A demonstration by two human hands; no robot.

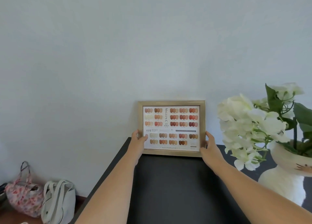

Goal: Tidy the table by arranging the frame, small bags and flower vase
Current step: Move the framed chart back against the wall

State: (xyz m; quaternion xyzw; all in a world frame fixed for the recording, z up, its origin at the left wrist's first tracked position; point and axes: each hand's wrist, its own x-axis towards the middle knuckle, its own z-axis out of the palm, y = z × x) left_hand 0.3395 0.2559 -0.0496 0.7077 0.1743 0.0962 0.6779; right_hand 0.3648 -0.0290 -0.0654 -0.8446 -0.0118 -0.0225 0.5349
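Note:
A gold-edged frame [171, 104] showing a chart of nail colour samples stands upright at the far end of the black table [168, 190], against the wall. My left hand [138, 142] grips its lower left edge and my right hand [209, 144] grips its lower right edge. A white cat-shaped flower vase [287, 178] with white flowers [244, 122] stands on the table's right side. Two small bags sit low at the left, off the table: a pink floral bag [23, 200] and a white bag [58, 201].
A plain pale wall rises behind the table. The table's left edge runs diagonally from the frame toward the bottom of the view. The bags rest on a reddish-brown surface lower than the tabletop.

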